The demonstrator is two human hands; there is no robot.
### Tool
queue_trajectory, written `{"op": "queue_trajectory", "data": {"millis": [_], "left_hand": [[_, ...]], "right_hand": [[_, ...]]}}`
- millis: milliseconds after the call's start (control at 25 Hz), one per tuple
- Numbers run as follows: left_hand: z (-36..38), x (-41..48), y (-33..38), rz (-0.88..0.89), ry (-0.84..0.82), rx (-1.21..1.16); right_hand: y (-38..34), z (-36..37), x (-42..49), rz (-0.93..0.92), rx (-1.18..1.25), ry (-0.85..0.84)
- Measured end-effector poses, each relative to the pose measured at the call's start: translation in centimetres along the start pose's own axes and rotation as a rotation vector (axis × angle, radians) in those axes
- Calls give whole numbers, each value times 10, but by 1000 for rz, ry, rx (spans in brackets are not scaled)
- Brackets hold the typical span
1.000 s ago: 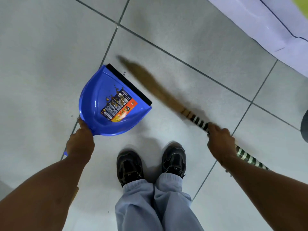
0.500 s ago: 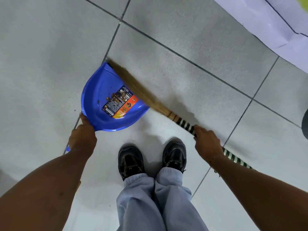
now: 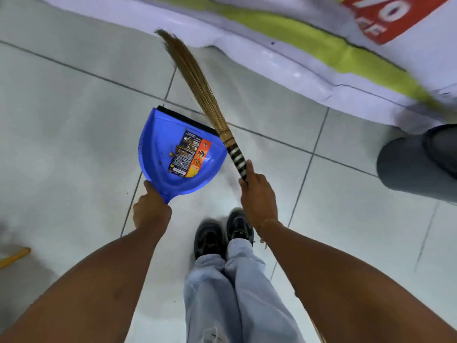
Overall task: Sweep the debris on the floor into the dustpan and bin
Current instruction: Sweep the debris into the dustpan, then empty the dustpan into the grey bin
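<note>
A blue dustpan [image 3: 158, 144] with a black rubber lip and an orange label is held just above my feet, with small brown bits of debris [image 3: 174, 153] lying in it. My left hand [image 3: 151, 211] grips its handle at the near end. My right hand [image 3: 257, 194] is closed on the black-and-white banded handle of a straw broom [image 3: 197, 87]. The bristles point up and away, past the dustpan's right corner, their tip near a banner on the floor.
A white, green and red banner [image 3: 309, 43] lies across the far floor. A grey bin [image 3: 418, 164] sits at the right edge. My two black shoes [image 3: 223, 233] stand on the pale tiles. A yellow stick end [image 3: 14, 256] shows at the left.
The broom has swung from lying across the dustpan's mouth to pointing away and up. The view has shifted, bringing the banner and more of the grey bin into sight.
</note>
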State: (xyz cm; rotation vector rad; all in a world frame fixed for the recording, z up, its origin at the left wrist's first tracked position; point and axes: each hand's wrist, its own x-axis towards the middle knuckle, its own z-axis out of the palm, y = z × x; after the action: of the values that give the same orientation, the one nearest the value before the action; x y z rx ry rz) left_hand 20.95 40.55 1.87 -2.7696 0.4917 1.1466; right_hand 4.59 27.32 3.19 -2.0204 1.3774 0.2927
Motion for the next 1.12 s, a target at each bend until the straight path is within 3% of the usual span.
{"op": "queue_trajectory", "data": {"millis": [240,360,480,640,760,1000,1120], "left_hand": [[-58,-94,83,189,47,38],[-68,-138,125,282,57,111],[-61,-169,179,361,87,217],[-25,-199,270,488,141,243],[12,-234,355,598,135,274],[76,-302,509,882,-107,451],[110,-323,575,789,-390,365]], "right_hand": [[11,-111,-37,55,34,129],[57,-151,-56,152,37,187],[129,-178,-77,362,79,196],[236,-204,-101,703,236,96],[304,-221,-115,775,235,-83],[367,-246,-113,671,185,-292],[385,-252,-106,615,206,-322]]}}
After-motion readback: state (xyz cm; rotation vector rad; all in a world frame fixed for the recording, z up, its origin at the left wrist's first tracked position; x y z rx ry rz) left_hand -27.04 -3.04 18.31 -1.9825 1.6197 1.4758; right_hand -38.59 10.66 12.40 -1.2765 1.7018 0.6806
